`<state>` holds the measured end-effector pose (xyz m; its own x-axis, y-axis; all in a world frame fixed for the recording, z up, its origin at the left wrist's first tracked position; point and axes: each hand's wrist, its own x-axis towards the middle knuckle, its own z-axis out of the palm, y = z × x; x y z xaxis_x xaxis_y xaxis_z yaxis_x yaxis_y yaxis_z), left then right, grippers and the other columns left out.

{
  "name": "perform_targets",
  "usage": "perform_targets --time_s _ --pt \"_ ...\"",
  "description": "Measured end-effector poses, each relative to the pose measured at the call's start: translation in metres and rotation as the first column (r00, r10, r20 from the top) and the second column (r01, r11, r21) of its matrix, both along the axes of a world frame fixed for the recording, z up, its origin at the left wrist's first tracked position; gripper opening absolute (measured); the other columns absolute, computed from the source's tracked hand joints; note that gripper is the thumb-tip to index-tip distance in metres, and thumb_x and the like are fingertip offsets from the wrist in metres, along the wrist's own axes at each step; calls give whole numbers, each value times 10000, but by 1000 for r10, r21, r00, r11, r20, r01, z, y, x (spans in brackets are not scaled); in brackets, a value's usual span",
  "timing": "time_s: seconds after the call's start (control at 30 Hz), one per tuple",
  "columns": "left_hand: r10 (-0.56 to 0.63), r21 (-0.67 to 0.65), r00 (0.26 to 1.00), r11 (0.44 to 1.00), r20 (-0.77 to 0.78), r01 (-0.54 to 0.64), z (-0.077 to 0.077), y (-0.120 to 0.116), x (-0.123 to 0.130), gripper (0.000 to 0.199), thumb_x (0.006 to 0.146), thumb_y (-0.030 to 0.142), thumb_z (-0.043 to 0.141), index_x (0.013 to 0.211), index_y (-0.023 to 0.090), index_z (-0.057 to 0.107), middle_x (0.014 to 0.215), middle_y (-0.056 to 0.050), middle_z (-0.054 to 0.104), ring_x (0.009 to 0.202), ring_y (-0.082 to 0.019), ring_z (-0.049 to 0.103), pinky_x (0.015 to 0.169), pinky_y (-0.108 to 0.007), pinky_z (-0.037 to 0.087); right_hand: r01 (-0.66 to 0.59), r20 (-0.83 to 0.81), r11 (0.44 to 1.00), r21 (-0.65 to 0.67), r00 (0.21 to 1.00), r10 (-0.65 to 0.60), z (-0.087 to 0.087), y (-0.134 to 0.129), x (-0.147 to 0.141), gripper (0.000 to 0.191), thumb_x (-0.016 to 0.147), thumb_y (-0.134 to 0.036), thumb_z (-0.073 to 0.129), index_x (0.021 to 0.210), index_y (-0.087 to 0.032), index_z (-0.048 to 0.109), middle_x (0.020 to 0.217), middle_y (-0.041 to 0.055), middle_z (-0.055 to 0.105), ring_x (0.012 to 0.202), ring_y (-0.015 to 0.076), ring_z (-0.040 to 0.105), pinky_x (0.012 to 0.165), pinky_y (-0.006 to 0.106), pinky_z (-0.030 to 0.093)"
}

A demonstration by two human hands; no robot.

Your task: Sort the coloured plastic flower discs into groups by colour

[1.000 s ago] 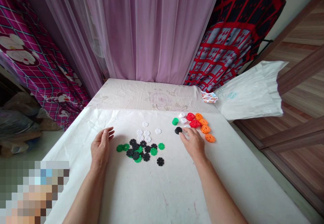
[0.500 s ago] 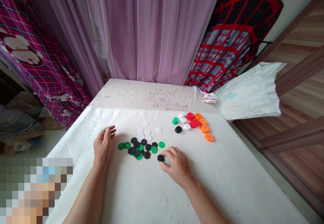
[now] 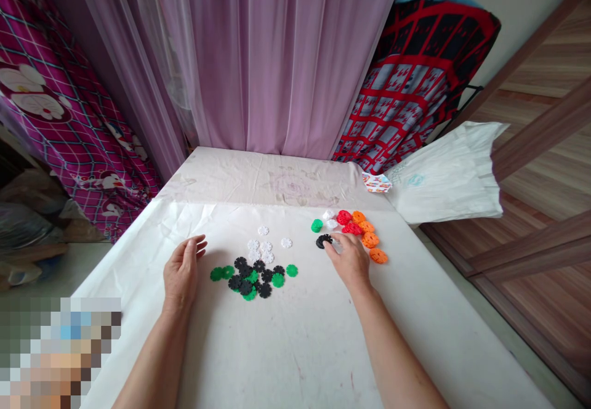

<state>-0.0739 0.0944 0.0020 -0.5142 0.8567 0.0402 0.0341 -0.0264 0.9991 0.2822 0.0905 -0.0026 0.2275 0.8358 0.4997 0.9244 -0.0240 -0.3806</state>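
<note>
At the black stack (image 3: 322, 242), my right hand (image 3: 349, 260) pinches a black disc (image 3: 327, 239) over the stack's top. My left hand (image 3: 181, 273) rests on its side at the left, fingers apart and holding nothing. Between my hands lies a loose pile of black discs (image 3: 265, 290) and green discs (image 3: 277, 280). Several loose white discs (image 3: 266, 247) are spread just behind that pile. A green stack (image 3: 316, 225), red stacks (image 3: 344, 217) and orange stacks (image 3: 378, 255) stand around my right hand's far side. White stacks (image 3: 329, 215) are partly hidden there.
The table (image 3: 277, 360) has a white cover. A small patterned paper box (image 3: 377, 182) sits at its back right edge, beside a white bag (image 3: 452, 175). Purple curtains (image 3: 286, 58) hang behind the table, and wooden doors (image 3: 545, 150) stand at the right.
My right hand has moved away from me and to the right, carrying a black disc from the open table to the black stack. The view has shifted slightly; my left hand stays in place.
</note>
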Motion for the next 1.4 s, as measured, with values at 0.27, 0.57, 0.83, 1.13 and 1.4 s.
perform_targets --time_s 0.27,0.57,0.83,1.13,1.4 --pt "-4 2 1000 1000 8 4 -4 1 -2 443 793 582 575 931 177 686 1087 -93 701 955 -235 682 927 -449 534 -2 41 999 -41 999 3 -4 7 2 275 807 -405 579 970 -224 707 960 75 678 919 228 594 765 334 462" --pt "-5 4 1000 1000 -12 5 -1 1 0 431 805 572 559 920 177 690 1063 -93 708 947 -227 686 895 -413 546 -297 -71 955 -15 953 295 0 -38 -45 194 887 -296 504 912 -228 684 899 41 685 813 169 617 764 280 479" --pt "-6 15 1000 1000 12 5 -6 1 -1 414 805 555 567 924 177 689 1052 -88 710 938 -212 688 871 -377 548 -269 31 942 -202 959 281 0 -57 -111 363 774 -409 688 1073 -209 635 1061 102 642 975 272 564 845 392 449" --pt "-3 20 1000 1000 21 3 -2 1 0 414 809 558 556 910 178 687 1057 -92 711 940 -218 690 853 -383 556 -283 52 936 -208 953 300 -7 -56 -87 204 844 -201 562 1025 -221 654 1030 74 649 940 233 561 831 356 428" --pt "-8 23 1000 1000 16 8 -4 1 0 434 803 570 559 924 173 684 1062 -96 708 941 -219 687 870 -394 551 -336 34 913 -233 935 353 1 -48 -96 256 813 -301 667 1067 -269 674 1154 66 632 1055 251 544 872 377 402"
